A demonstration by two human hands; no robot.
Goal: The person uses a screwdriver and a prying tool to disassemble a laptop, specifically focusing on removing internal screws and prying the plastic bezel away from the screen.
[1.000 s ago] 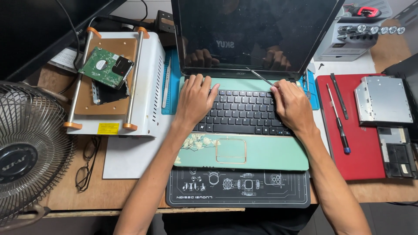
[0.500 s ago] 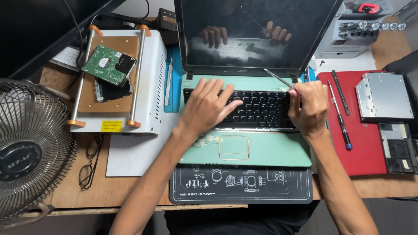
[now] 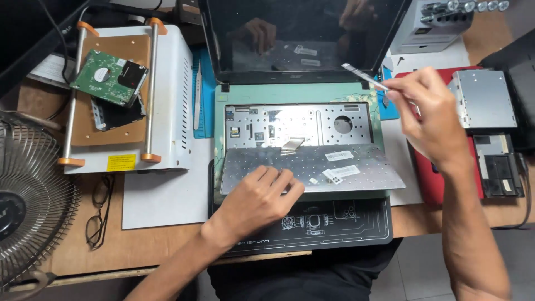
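keyboard (image 3: 312,167) lies flipped, metal back up, centre frame, over the green laptop (image 3: 295,95) | your left hand (image 3: 253,200) presses its lower-left edge, fingers spread | your right hand (image 3: 429,111), upper right, pinches tweezers (image 3: 365,77) | fan (image 3: 28,206) far left

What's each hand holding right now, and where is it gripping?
The right hand pinches a thin metal tool by its near end. The left hand presses on the flipped keyboard at its front edge, without clearly gripping it.
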